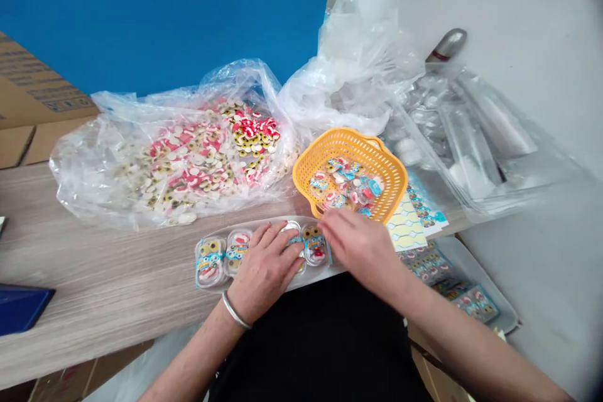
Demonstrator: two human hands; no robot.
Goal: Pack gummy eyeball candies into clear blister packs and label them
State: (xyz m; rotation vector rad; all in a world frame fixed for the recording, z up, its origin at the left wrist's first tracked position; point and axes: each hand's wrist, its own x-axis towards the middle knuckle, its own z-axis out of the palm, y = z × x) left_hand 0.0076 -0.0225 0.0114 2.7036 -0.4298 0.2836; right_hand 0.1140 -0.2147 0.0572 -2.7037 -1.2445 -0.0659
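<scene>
A clear tray point(311, 275) at the table's front edge bears a row of small clear plastic cups point(210, 264) with blue printed labels. Inside the cups are yellow eye-like and red-and-white pieces. My left hand point(268, 264), with a silver bangle at its wrist, lies flat over the middle cups, fingers spread, partly hiding them. At the row's right end, beside the last cup point(315, 245), my right hand point(351, 240) has its fingertips pressed together. Whatever they pinch is hidden. Just beyond it, a yellow basket point(301, 169) contains several filled, labelled cups.
A large clear bag point(113, 138) of loose pieces lies behind the tray. More plastic bags point(348, 75) and a metal scoop point(447, 45) are at the back right. Sticker sheets point(407, 226) lie by the basket. Below right is a bin point(506, 314) of packed cups. A blue object point(23, 308) lies left.
</scene>
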